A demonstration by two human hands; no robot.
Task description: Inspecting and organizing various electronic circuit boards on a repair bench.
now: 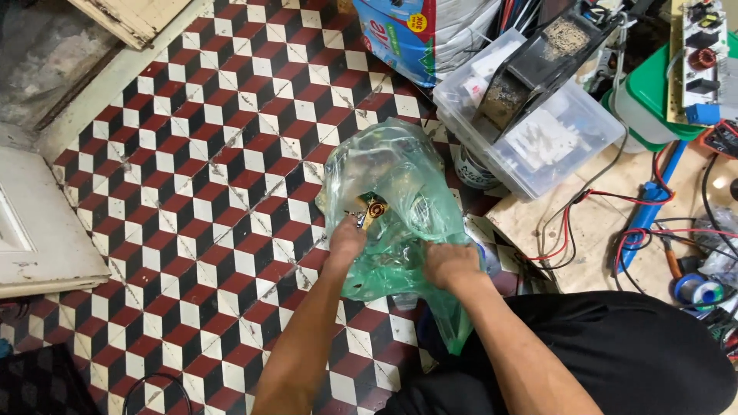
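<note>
Both hands, left [347, 240] and right [452, 263], clutch a green bag [396, 196], its contents blurred

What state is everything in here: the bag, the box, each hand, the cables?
Translucent green plastic bag: crumpled, held up off the tiled floor, something inside.
Left hand: closed in a grip on the bag.
Right hand: closed in a grip on the bag.
Clear plastic storage box: lidless, full of parts.
Red and black wires: loose, tangled.
Green circuit board: lying bare.
</note>
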